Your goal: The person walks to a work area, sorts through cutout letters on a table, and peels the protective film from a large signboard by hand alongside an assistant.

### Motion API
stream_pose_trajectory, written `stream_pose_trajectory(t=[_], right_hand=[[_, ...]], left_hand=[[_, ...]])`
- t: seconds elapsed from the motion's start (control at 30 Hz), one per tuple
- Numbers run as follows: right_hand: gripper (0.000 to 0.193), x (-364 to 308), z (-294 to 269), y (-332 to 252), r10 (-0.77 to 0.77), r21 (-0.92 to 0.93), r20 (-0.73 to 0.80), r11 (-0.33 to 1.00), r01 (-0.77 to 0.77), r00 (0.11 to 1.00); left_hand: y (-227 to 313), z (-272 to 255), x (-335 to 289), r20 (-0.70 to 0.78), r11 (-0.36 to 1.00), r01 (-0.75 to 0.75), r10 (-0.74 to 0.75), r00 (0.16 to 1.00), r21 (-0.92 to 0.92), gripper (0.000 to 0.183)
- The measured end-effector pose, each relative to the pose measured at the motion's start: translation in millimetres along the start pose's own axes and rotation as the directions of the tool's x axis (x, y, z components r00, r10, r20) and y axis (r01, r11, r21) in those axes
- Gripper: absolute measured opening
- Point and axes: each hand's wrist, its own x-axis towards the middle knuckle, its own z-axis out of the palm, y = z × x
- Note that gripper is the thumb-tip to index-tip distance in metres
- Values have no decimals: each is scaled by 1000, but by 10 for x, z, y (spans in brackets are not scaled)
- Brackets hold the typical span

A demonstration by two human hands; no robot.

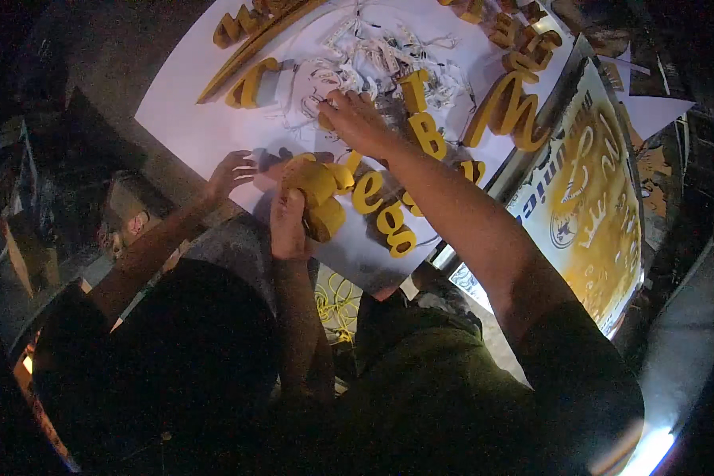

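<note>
- left hand (289, 222) gripping a yellow letter (316, 184), thumb along its side, right by the near edge of the white worktop (186, 99)!
- right hand (358, 120) stretched across to the white wiring (377, 59), fingers curled; whether they pinch anything, i can't tell.
- danger one: those loose loops could hook a finger or a neighbouring letter and drag it.
- danger two: that low right forearm could knock the small letters; a loosened left grip could send the held piece over the edge.
- danger three: a co-worker's hand (232, 172), fingers spread, is near enough to bump.
- the count: three hands, one letter held, one wiring tangle, one long curved yellow strip (254, 47), one printed panel (583, 198); the other letters overlap, total unclear.
</note>
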Motion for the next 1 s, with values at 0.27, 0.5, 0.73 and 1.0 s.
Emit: stream_pose_trajectory(t=[0.27, 0.5, 0.73, 1.0], right_hand=[[43, -238, -512, -112, 186, 395, -212, 914, -91, 959], [36, -1195, -1547, -355, 245, 932, 255, 197, -305, 936], [26, -1728, -1947, -376, 443, 980, 102, 108, -166, 891], [21, -2632, -2204, -368, 506, 999, -20, -17, 33, 862]], left_hand=[[-27, 94, 70, -90, 993, -12, 23, 996, 120, 54], [97, 537, 78, 149, 970, -14, -23, 989, 244, 59], [184, 1146, -33, 303, 920, -115, -5, 953, 375, 61], [85, 1937, -537, 492, 925, -125, -73, 868, 359, 68]])
